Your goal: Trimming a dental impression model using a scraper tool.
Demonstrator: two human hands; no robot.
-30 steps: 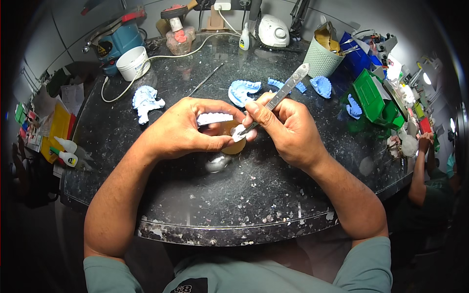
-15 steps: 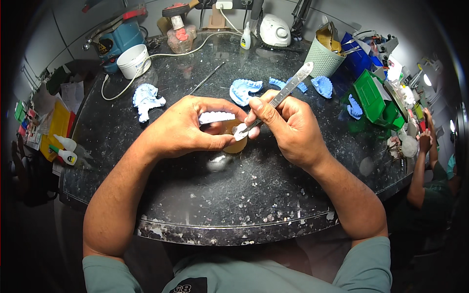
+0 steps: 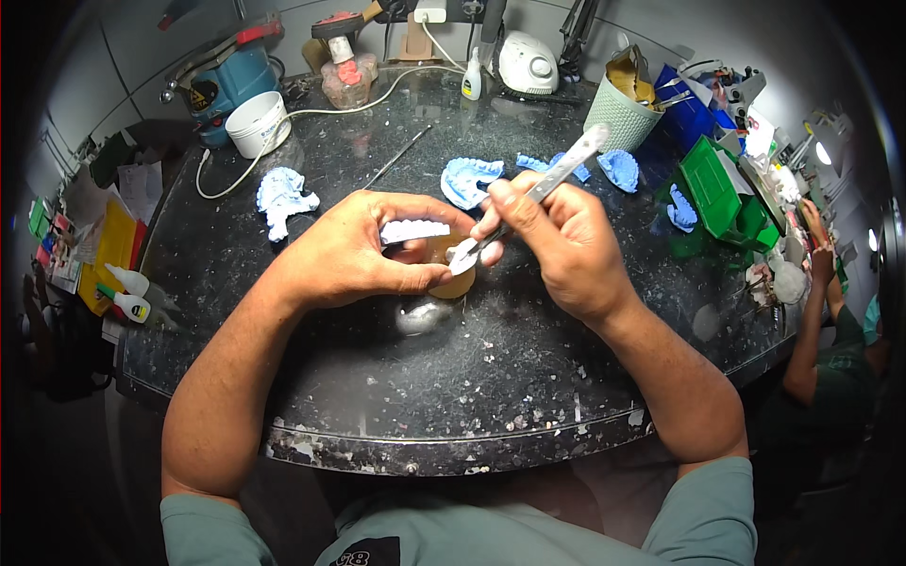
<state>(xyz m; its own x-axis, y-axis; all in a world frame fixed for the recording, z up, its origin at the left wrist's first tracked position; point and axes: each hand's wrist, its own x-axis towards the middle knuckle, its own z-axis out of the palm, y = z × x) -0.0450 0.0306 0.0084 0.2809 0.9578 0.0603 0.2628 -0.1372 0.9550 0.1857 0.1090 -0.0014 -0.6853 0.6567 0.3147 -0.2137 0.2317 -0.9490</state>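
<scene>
A white dental cast (image 3: 415, 230) with a row of teeth is held between the thumb and fingers of my left hand (image 3: 344, 247), which is closed around it. My right hand (image 3: 578, 253) grips a flat metal scalpel handle (image 3: 572, 164), slanting up to the right. The tool's lower end meets the white plaster beside my left thumb tip; fingers partly hide the contact and the blade. Just below the cast is a round yellowish piece (image 3: 457, 286), partly covered by my hands. Pale dust (image 3: 422, 317) lies on the bench nearby.
Blue dental casts (image 3: 469, 181) and blue pieces lie beyond my hands, one cast (image 3: 283, 201) farther left. A thin tool (image 3: 400, 156), white tub (image 3: 257, 124), cable, small bottle (image 3: 472, 75), ribbed bin (image 3: 624, 108) and green box (image 3: 722, 193) surround the dark bench. Another person's arms (image 3: 813, 283) show at right.
The scalpel handle has shifted slightly and is blurred at its upper end. Both hands keep nearly the same place and grip. The other person's hands at right have moved a little.
</scene>
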